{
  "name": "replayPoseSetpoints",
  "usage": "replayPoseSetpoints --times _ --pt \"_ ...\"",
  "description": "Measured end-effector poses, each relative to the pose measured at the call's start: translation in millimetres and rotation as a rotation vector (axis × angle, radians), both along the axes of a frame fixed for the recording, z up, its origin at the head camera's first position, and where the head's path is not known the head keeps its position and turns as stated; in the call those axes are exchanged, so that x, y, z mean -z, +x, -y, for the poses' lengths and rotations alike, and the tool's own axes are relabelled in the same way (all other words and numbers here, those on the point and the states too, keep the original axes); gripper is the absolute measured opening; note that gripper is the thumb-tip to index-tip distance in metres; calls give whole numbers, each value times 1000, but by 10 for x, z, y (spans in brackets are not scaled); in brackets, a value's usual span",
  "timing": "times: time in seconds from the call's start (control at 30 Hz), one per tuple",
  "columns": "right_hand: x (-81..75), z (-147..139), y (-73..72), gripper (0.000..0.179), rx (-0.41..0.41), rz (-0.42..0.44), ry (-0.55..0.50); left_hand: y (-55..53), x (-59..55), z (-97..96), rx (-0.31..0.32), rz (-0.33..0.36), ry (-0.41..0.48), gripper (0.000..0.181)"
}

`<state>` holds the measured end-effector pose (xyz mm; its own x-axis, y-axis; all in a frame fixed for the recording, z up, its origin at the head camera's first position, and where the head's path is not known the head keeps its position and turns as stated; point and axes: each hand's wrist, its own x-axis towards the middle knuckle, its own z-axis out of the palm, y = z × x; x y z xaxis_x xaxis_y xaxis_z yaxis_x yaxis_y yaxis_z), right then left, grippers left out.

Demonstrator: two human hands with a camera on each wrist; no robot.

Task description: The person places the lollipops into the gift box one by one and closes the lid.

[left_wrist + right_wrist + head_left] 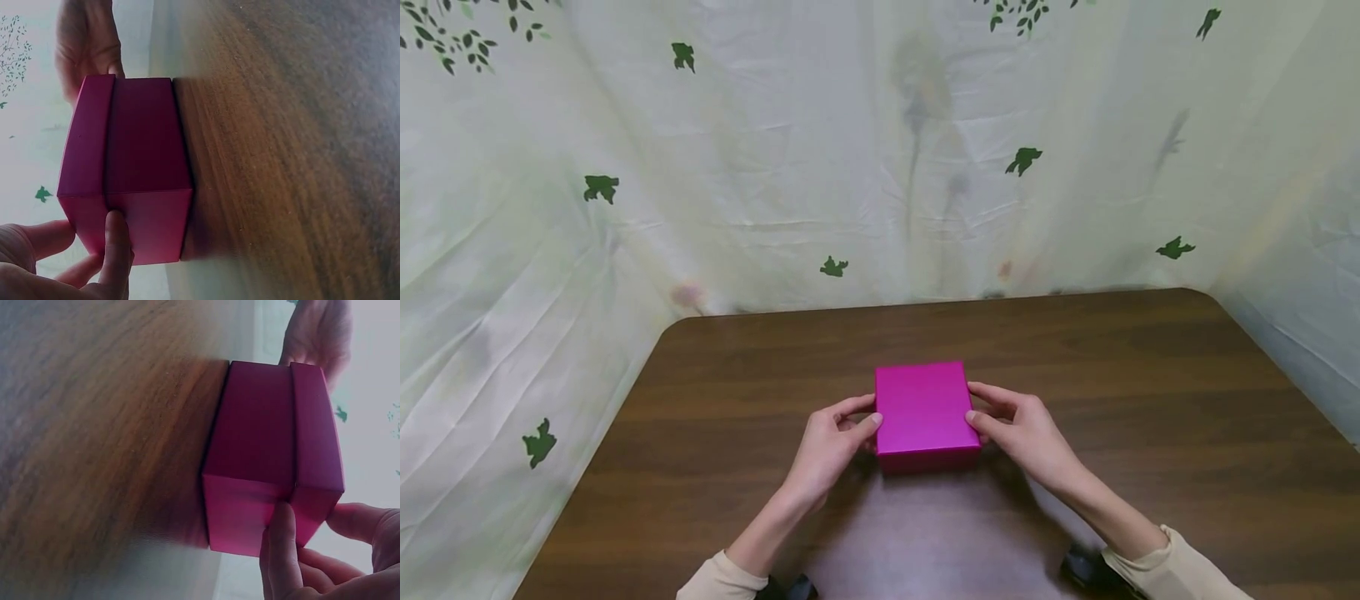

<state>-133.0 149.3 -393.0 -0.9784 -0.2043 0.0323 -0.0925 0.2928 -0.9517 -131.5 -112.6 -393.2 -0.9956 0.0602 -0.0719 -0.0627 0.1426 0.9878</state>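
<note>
A shiny magenta box (925, 410) with a fitted lid (86, 140) sits on the brown wooden table, near its middle. My left hand (826, 446) holds its left side, the thumb at the lid's top edge. On the opposite side, my right hand (1033, 433) grips it in the same way. Both wrist views show fingertips (284, 519) against the box's side at the seam under the lid. The lid is down on the lower part (253, 422). What the box contains is hidden.
The wood-grain table (737, 375) has rounded far corners. A pale curtain (820, 150) with green leaf and bird shapes hangs behind it and along both sides. Black devices (1086, 568) are at both wrists, beside cream sleeves (1176, 567).
</note>
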Motion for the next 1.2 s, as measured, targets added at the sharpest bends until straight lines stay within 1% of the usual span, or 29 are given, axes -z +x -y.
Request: replayPoseSetpoints --times 0.13,0.33,0.47,0.6,0.87,1.0,1.07,1.13,1.17,1.2 --pt "24 -5 5 51 5 10 3 3 24 2 6 -3 -8 38" --pt "68 -2 34 52 5 27 -21 18 65 17 22 -12 -68 38" --pt "95 4 47 50 7 24 -38 27 85 26 38 -17 -88 40" --pt "109 2 49 50 14 20 -40 28 98 28 44 -17 -81 40" --pt "118 -9 61 50 27 25 -35 34 124 16 34 -17 -52 40" --pt "108 -7 69 50 28 31 -32 27 125 27 44 -8 -26 41" --pt "99 -12 68 50 25 26 -11 19 121 39 53 -1 -33 41" --pt "83 -29 66 49 20 12 35 8 108 57 57 -6 -62 39" --pt "74 -45 67 49 14 -13 68 2 100 70 58 -24 -94 39" --pt "62 -65 73 50 8 -39 111 -2 89 86 58 -59 -144 38"
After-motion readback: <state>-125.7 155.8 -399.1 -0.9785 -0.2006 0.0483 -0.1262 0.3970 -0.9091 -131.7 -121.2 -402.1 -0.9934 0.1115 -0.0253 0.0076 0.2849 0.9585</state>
